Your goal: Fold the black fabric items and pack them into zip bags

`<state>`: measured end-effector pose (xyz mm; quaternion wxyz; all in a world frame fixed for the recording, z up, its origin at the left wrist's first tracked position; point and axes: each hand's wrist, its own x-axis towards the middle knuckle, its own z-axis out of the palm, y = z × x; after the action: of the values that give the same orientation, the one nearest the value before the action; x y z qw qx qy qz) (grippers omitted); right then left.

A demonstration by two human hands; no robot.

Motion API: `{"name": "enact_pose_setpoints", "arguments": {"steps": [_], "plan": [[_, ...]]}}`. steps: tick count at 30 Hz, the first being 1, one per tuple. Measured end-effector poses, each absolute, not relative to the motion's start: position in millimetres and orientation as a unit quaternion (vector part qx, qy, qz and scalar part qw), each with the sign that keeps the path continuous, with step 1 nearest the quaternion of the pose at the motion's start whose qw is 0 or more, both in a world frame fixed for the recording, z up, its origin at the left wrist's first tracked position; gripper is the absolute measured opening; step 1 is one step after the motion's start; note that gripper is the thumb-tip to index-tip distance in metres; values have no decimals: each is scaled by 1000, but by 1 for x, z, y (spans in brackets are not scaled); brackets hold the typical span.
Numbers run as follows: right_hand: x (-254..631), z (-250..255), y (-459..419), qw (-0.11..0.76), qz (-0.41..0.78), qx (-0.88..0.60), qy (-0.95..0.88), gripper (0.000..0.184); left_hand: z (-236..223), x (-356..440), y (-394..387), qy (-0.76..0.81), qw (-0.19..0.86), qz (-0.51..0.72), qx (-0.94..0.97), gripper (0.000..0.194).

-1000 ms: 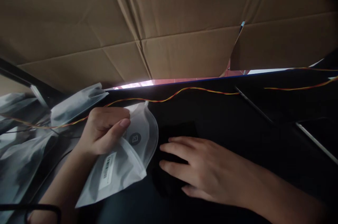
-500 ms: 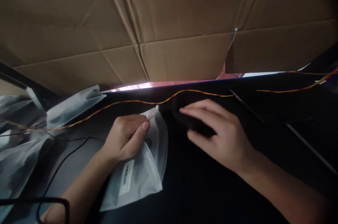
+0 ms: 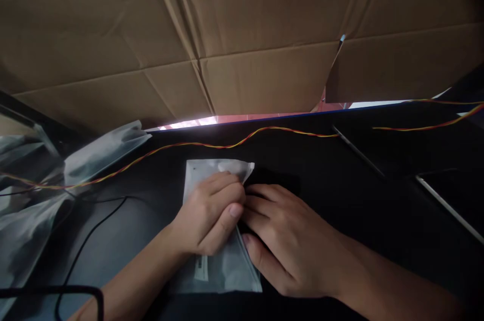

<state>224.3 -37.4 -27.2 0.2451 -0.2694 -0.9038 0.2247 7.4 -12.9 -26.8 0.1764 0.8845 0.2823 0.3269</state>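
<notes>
A frosted plastic zip bag (image 3: pixel 242 265) with a white barcode label (image 3: pixel 201 268) lies on the dark surface in front of me. My left hand (image 3: pixel 215 212) is closed on the bag near its right edge, thumb on top. My right hand (image 3: pixel 287 240) reaches in from the right, its fingers curled against that edge and touching my left hand. Its thumb rests by the zip edge. Whatever sits between the right fingers is dark and hidden, so I cannot make it out.
A twisted red and yellow wire (image 3: pixel 204 144) runs across the back. More frosted bags (image 3: pixel 106 152) and a black cable (image 3: pixel 88 238) lie at left. Dark flat panels with pale edges (image 3: pixel 448 205) lie at right. A cardboard sheet (image 3: pixel 264 18) stands behind.
My left hand and the bag have moved right, and the bag has turned more upright. My right hand has come left and down to the bag's edge, with its fingers drawn closer together.
</notes>
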Motion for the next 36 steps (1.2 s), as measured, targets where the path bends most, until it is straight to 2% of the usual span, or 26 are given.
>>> {"name": "enact_pose_setpoints", "arguments": {"steps": [4,8,11,14,16,19,20,23,24,28,33,36], "plan": [[224,-28,-37,207,229,-188,-932,20,-30,8,-12,263,196,325,887,48],[225,-31,-37,186,303,-107,-929,15,-36,6,-10,272,250,323,872,49],[225,-30,-38,201,374,-137,-895,20,-35,5,-9,264,275,313,870,51],[232,-20,-33,214,475,-155,-839,33,-29,-3,-5,267,299,304,864,51],[239,-13,-24,251,494,-169,-815,34,-24,-13,-1,278,296,268,874,59],[250,-12,-10,315,357,-288,-831,17,-19,-28,6,299,265,189,897,83],[253,-13,-7,308,293,-349,-835,18,-20,-32,7,306,252,168,903,89],[256,-22,-3,218,189,-472,-833,49,-26,-34,8,326,215,129,911,102],[256,-24,-3,194,186,-484,-833,50,-29,-32,8,330,206,125,913,104],[255,-26,-6,203,273,-469,-815,21,-39,-25,4,325,178,128,920,105],[251,-25,-5,230,455,-452,-732,19,-39,-10,-6,291,177,131,931,108],[243,-26,-8,250,467,-454,-716,18,-37,1,-15,265,182,137,937,114]]}}
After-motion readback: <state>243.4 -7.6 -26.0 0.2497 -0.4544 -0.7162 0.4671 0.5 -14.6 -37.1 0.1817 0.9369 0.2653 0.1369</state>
